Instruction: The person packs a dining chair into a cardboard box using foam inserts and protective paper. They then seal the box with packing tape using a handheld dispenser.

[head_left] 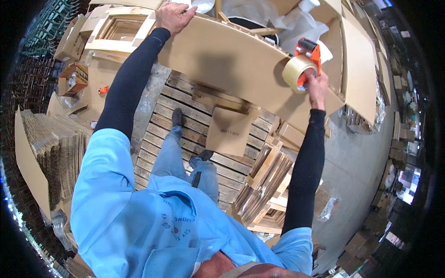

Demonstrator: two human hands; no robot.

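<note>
My right hand (318, 92) is closed on an orange tape dispenser (314, 52) with a wide roll of clear tape (293, 74). It holds the dispenser at the right part of a large open cardboard box (222, 58). At the box's far left corner, my left hand (175, 18) grips the top edge, its thumb lying along the rim and some fingertips hidden. Inside the box lie clear plastic wrapping (259, 13), a dark object (245, 24) and wooden strips, partly covered.
Below the box, a slatted wooden pallet (153, 139) lies under my feet, with a small carton (228, 132) on it. Bundled wooden frames (262, 185) stand to the right. Stacked flat cardboard (55, 153) is at the left, near another orange dispenser (103, 90).
</note>
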